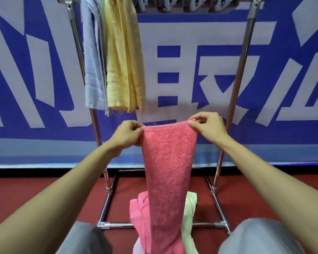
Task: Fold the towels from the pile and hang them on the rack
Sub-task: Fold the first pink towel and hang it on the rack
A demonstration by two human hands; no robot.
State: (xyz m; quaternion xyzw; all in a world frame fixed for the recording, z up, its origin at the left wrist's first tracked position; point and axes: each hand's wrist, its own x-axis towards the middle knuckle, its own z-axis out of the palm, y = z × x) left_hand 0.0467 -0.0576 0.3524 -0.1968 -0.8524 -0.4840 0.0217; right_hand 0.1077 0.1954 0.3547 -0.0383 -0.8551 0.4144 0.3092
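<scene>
Left hand (126,135) and right hand (206,128) each pinch a top corner of the pink towel (168,165), which hangs lengthwise between them above the pile (190,213) on the floor. Step in hand: folding, apparently already halved, though the layers are hard to see. Next: lift it over the rack (245,52) bar beside the yellow towel (124,57).

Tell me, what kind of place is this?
Likely an indoor hall, not a home: a huge blue banner covers the wall, and a metal rack stands on red floor.
</scene>
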